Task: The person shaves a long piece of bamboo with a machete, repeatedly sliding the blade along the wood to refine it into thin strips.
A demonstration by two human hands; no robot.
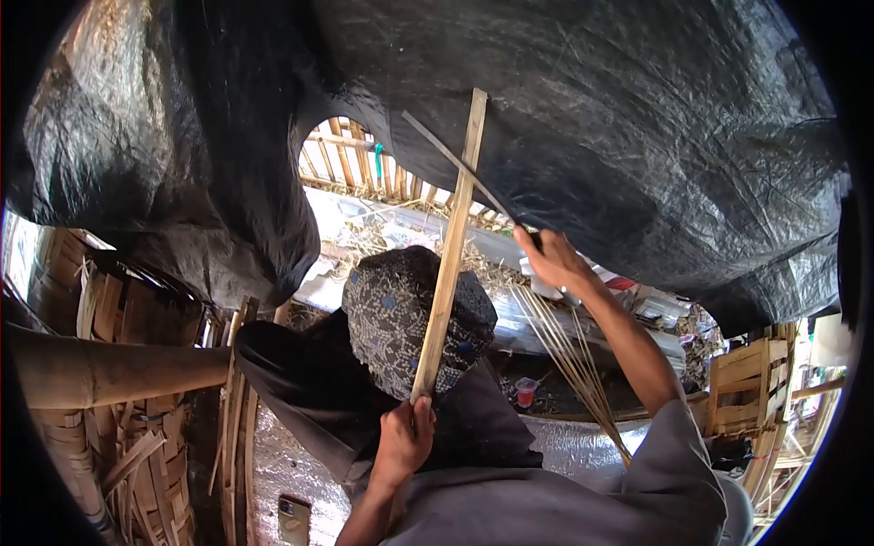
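Note:
My left hand (406, 441) is closed around the lower end of a long, flat bamboo strip (449, 250), which points up and away from me. In my right hand (555, 262) is the dark handle of a long, narrow knife (439, 146). Its blade slants up to the left and crosses the strip near the upper end. Behind the strip, over my lap, lies a dark patterned cloth (390, 305), bunched into a rounded pad. My bent leg (296, 387) in dark trousers shows to the left of it.
Black plastic sheeting (592, 118) hangs low ahead. Thin bamboo slivers (574, 364) lean beneath my right arm, near a cup of red drink (525, 391). A thick bamboo pole (118, 373) juts in from the left. A phone (294, 520) lies at lower left; a wooden crate (746, 387) stands right.

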